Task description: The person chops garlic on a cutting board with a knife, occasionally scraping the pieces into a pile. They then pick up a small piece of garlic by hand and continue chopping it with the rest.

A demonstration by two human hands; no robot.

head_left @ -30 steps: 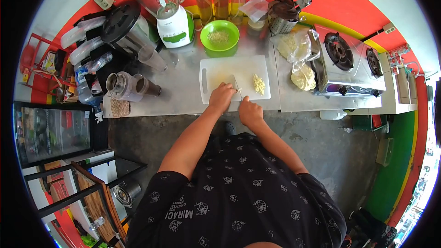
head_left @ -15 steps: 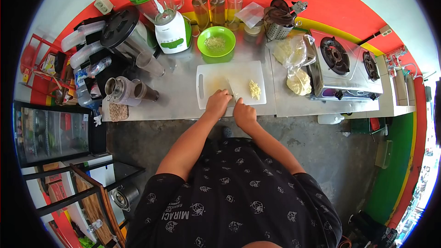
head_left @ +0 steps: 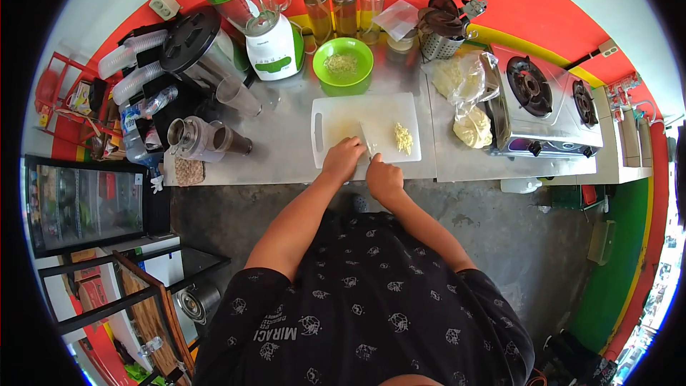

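A knife (head_left: pixel 366 136) stands with its blade over the white cutting board (head_left: pixel 330 109), and my right hand (head_left: pixel 386 178) is closed around its handle near the board's front edge. My left hand (head_left: pixel 344 158) rests on the board just left of the blade, fingers bunched; whatever they press on is too small to make out. Tiny pale bits lie by the blade. To the right on the same board sits a small heap of chopped pale-yellow pieces, perhaps garlic (head_left: pixel 404 140). Behind the board, a green bowl (head_left: pixel 318 66) holds pale shreds.
A blender (head_left: pixel 273 50) and several pump bottles (head_left: pixel 345 14) line the back wall. Right of the board are plastic bags with pale contents (head_left: pixel 472 127) and a gas stove (head_left: pixel 532 129). Clear cups and a jar (head_left: pixel 189 141) stand left on the steel counter (head_left: pixel 286 136).
The whole view has shifted slightly, so the counter appears a little further right. Both hands stay at the board, and the knife blade looks turned a little, showing more of its side.
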